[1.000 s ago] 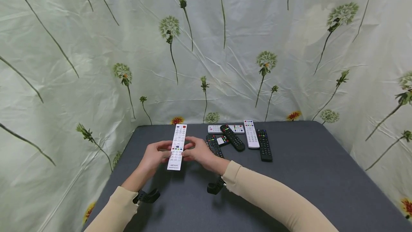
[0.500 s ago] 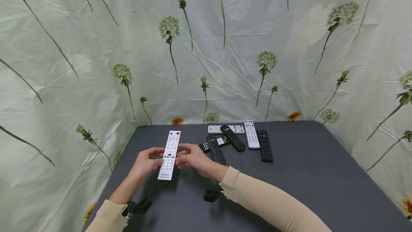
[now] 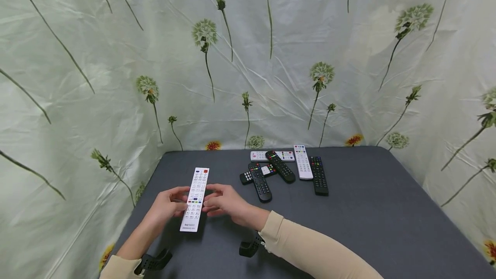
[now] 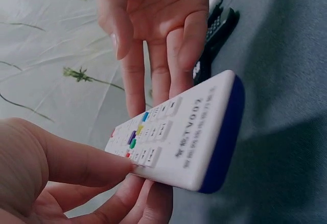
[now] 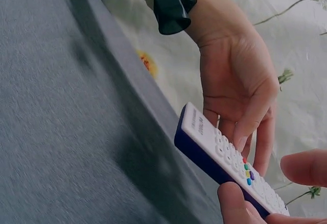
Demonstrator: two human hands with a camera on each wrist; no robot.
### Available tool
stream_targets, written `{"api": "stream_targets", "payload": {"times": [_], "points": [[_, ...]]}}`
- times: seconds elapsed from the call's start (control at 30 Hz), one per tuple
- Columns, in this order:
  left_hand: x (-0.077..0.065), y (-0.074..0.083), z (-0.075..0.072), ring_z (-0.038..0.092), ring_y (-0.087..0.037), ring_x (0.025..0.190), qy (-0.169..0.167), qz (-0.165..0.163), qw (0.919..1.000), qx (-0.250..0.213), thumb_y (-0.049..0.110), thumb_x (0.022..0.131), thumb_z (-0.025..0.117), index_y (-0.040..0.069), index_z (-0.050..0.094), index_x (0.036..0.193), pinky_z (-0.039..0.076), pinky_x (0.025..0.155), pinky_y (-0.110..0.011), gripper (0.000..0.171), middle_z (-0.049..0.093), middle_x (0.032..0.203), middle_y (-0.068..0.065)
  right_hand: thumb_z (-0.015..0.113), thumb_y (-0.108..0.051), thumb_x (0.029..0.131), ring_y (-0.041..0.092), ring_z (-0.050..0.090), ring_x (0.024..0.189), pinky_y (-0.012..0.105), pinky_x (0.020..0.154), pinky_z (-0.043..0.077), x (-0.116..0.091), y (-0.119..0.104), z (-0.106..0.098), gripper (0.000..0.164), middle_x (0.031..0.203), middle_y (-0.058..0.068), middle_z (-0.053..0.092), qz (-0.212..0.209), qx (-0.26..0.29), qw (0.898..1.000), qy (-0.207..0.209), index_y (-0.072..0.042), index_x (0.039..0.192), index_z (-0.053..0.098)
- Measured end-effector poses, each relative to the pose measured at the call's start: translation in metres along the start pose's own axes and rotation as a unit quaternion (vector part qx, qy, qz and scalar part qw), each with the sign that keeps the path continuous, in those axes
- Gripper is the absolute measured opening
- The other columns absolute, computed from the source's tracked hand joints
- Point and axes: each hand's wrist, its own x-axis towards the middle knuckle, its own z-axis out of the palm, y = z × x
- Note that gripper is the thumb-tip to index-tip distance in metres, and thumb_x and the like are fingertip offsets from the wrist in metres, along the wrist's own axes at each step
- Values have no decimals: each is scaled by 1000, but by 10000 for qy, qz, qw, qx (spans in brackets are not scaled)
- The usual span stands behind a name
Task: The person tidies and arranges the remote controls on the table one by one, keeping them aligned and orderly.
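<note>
A long white remote control (image 3: 195, 199) with a dark blue underside is held face up, tilted over the table in the head view. My left hand (image 3: 164, 208) pinches its left edge; in the left wrist view the thumb (image 4: 97, 157) lies at the face's edge with fingers curled beneath. On the other side, my right hand (image 3: 228, 203) has its fingers at the remote's right edge. In the right wrist view one right fingertip (image 5: 232, 198) sits against the blue side, while another digit (image 5: 306, 168) stands apart above the face.
Further back on the dark grey table (image 3: 348, 227) lie several remotes. A black remote (image 3: 261, 184) crosses a shorter one (image 3: 246, 178), another black remote (image 3: 284, 170) overlaps a white one (image 3: 257, 156), and a white remote (image 3: 303, 162) lies beside a black one (image 3: 319, 178). A flowered curtain (image 3: 248, 55) hangs behind.
Both hands have moved left and toward me together with the white remote. The black remote that the right hand partly covered now shows whole. The other remotes lie as before.
</note>
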Motion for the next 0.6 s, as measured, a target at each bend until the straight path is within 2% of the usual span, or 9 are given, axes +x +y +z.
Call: {"api": "stream_targets", "payload": {"times": [0.27, 0.43, 0.6], "points": [[-6, -14, -3, 61, -24, 85, 33, -278, 9996, 35, -10, 82, 64, -5, 56, 136, 55, 69, -40, 55, 62, 105, -16, 58, 3, 95, 34, 71, 95, 46, 82, 58, -5, 15, 10, 52, 110, 18, 67, 141, 284, 9995, -51, 3, 145, 46], [-8, -22, -2, 60, -23, 84, 91, -355, 9993, -5, -7, 85, 61, -5, 58, 134, 54, 67, -39, 50, 62, 102, -15, 61, 3, 93, 37, 71, 96, 45, 79, 59, -7, 21, 15, 53, 109, 18, 68, 244, 302, 9992, 25, 3, 144, 48], [-11, -30, 1, 59, -22, 83, 173, -462, 9987, 85, -7, 83, 57, -6, 61, 130, 54, 65, -38, 47, 63, 99, -14, 65, 0, 91, 33, 72, 94, 43, 78, 59, -8, 28, 19, 55, 106, 15, 70, 407, 221, 9989, -58, 2, 143, 48]]}}
